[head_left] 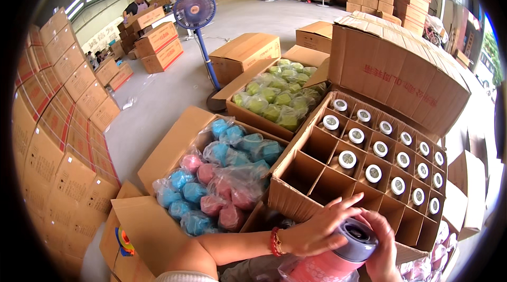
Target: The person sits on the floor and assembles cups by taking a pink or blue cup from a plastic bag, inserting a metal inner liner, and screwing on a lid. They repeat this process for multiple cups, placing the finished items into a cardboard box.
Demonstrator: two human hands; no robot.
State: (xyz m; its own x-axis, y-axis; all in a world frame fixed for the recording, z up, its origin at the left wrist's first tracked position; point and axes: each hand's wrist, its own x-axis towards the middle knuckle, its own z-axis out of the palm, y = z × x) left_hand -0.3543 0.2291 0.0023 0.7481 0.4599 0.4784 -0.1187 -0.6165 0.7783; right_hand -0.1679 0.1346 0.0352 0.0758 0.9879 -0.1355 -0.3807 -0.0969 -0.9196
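Note:
Low at the front, a pink thermos flask [330,266] with a grey-purple collar and a dark round opening stands in a clear plastic bag. My right hand [384,245] wraps round the collar from the right. On the other side my left hand [317,234], with a red bracelet [275,242] at its wrist, rests against the collar, its fingers stretched out and spread. The flask's base is out of view. Just beyond both hands, a divided carton [296,197] holds several upright bottles with white-ringed tops [347,159]; some of its front and left compartments hold nothing.
Left of the divided carton is an open carton [171,144] of bagged blue and pink items [216,168]. Behind it another holds green bagged ones [274,94]. A blue standing fan [195,10] rises beyond. Stacked cartons [58,176] line the left; a person [138,3] stands far off.

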